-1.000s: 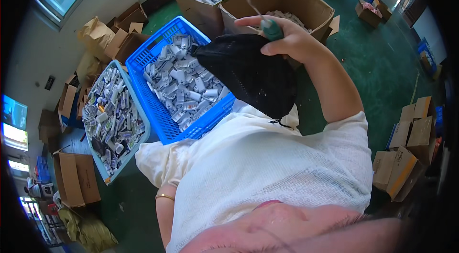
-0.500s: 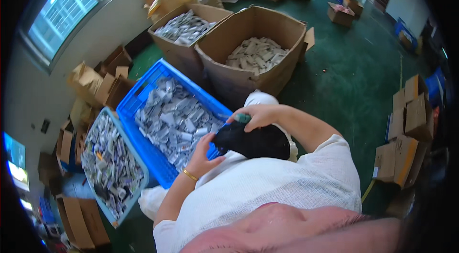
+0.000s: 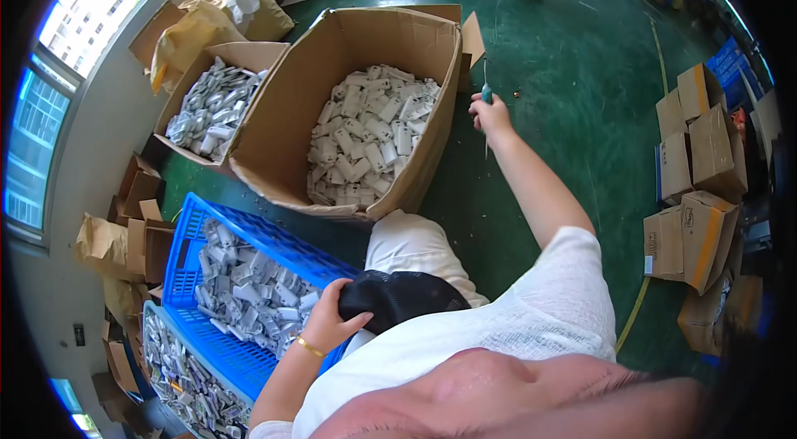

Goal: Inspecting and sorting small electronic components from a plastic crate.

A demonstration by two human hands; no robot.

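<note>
My right hand [image 3: 491,115] is stretched out past the big cardboard box, closed round a screwdriver-like tool [image 3: 486,94] with a teal handle. Its thin metal shaft points away from me, above the green floor. On my lap lies a black mesh-like cloth bundle [image 3: 403,299]. The left end of that bundle is in my left hand [image 3: 330,321], with fingers over the far side and the thumb on top. Beside this hand stands a blue plastic crate [image 3: 278,244] full of grey-white plastic casings [image 3: 249,290].
Ahead, a large cardboard box [image 3: 266,136] holds white casings [image 3: 369,132]. A smaller carton [image 3: 261,53] with similar parts adjoins it. A pale blue tub [image 3: 158,319] of mixed parts sits at the left. Cartons [image 3: 706,148] are stacked on the right.
My right hand has swung from the black bundle out to the far right with the tool. My view has turned right, and my left hand remains at the bundle's left end.
</note>
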